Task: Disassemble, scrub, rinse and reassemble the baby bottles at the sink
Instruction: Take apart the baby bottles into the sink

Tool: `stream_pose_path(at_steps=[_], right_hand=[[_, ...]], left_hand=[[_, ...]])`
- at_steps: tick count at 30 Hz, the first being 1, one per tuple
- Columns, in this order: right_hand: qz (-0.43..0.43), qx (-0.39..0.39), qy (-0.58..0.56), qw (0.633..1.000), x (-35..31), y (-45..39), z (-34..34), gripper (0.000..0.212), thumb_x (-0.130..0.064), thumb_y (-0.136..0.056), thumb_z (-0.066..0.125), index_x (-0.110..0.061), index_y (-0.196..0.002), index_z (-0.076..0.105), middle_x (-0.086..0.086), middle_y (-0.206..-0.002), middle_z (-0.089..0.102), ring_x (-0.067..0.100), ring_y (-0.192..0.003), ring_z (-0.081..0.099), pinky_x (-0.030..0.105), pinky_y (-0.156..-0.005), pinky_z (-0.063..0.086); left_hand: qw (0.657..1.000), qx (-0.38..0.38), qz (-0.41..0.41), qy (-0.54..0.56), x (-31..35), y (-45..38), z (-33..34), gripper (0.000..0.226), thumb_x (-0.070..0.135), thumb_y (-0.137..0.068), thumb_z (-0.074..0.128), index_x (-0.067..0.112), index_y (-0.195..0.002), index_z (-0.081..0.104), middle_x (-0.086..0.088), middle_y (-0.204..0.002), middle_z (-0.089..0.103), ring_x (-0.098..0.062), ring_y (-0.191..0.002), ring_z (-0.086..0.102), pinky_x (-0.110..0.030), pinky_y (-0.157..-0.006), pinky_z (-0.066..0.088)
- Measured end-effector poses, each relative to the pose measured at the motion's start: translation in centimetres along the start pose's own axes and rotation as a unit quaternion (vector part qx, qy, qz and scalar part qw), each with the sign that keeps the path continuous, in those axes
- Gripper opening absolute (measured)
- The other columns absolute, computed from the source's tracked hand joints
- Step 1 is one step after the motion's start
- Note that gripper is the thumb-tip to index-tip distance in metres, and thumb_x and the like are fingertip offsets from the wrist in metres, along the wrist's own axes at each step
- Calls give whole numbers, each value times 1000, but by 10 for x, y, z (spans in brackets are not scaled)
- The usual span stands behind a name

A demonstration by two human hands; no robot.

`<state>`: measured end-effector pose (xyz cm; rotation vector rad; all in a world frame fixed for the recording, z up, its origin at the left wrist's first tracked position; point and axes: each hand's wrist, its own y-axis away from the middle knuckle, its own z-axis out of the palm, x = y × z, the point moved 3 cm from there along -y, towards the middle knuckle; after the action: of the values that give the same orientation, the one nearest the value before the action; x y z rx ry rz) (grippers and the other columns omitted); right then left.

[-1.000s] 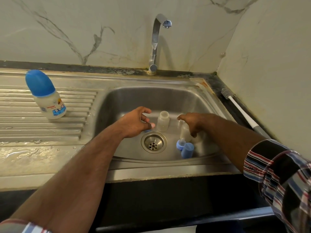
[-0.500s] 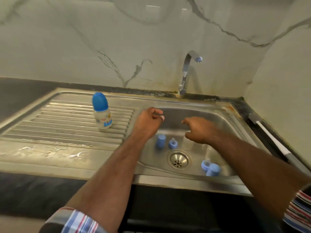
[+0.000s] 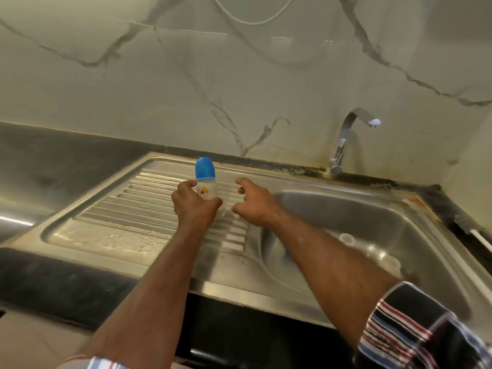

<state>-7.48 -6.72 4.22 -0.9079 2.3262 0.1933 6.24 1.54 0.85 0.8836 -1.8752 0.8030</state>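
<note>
On the ribbed drainboard (image 3: 138, 206), left of the basin (image 3: 372, 214), our left hand (image 3: 193, 203) wraps its grip around the lower body of the capped bottle (image 3: 205, 182), fingers curled round it, blue cap (image 3: 204, 168) upright above. Our right hand (image 3: 253, 202) hovers just beside it, fingers loosely curled and holding nothing. Water pools on the near part of the drainboard, so we judge a wet palm and a slick plastic wall could let the bottle slip as we lift or twist. If the right hand turns the cap while the left grip sits so low, the bottle may tip. Clear bottle parts (image 3: 346, 238) lie in the basin; a dropped cap could roll among them toward the drain, which our arm hides.
</note>
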Motion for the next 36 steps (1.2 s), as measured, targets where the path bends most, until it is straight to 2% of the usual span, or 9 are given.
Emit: stream_pose_path(at_steps=[5,8,13,16,19,23,27,33,36], right_hand=[[32,-28,-97,994,-1,-15,15,79,-16,-91,69,-23,-157,27,7,-154,44,23,-135,48,38,-109,45],[77,-1,-178,981,7,-22,17,69,-18,-94,64,-23,-155,31,10,-149,49,25,-127,55,42,-103,51],[124,46,-369,920,22,-16,-25,76,-56,-92,62,-23,-154,32,7,-136,55,23,-108,63,34,-73,56],[101,69,-309,943,37,-2,-64,59,-56,-89,67,-25,-137,53,5,-125,61,20,-99,66,31,-64,54],[90,65,-239,965,59,13,-88,37,-45,-87,74,-16,-110,67,7,-108,68,18,-93,68,28,-66,60],[101,49,-266,957,77,41,-108,40,-39,-86,77,-7,-109,67,11,-107,70,23,-83,73,29,-62,60],[150,-19,-143,978,93,64,-117,46,-52,-87,71,-9,-102,65,12,-83,68,16,-55,64,26,-51,53],[27,-42,-134,990,111,74,-126,39,-8,-78,84,-13,-114,69,6,-109,70,20,-100,69,26,-81,59],[21,-59,-194,979,117,76,-126,44,12,-74,78,-10,-111,70,4,-109,70,13,-97,68,21,-77,57]], left_hand=[[996,-80,2,-25,-3,-11,10,95,39,-75,88,16,-151,37,-11,-135,58,-30,-118,59,-45,-103,49],[995,-100,16,21,3,-6,12,84,24,-77,86,16,-148,43,-1,-124,58,-21,-103,60,-36,-90,49],[967,-222,78,96,22,15,20,84,-8,-76,74,23,-148,43,5,-136,51,-16,-105,62,-19,-74,51],[948,-281,128,72,41,33,35,81,-9,-78,70,26,-146,44,6,-136,51,-2,-97,59,-13,-65,52],[934,-319,147,67,58,52,58,81,11,-78,81,25,-148,43,5,-139,52,-10,-110,59,-23,-81,54],[942,-266,203,9,76,75,84,59,36,-79,85,24,-130,57,8,-109,65,-8,-92,63,-16,-73,46],[927,-276,251,-19,70,92,101,59,40,-77,85,26,-130,63,10,-113,69,-8,-101,64,-18,-84,48],[910,-345,224,-47,67,93,111,64,70,-62,73,32,-114,70,8,-92,73,-5,-83,67,-33,-80,55],[907,-349,231,-48,64,92,113,68,70,-62,72,33,-118,70,10,-99,73,-4,-90,67,-36,-86,56]])
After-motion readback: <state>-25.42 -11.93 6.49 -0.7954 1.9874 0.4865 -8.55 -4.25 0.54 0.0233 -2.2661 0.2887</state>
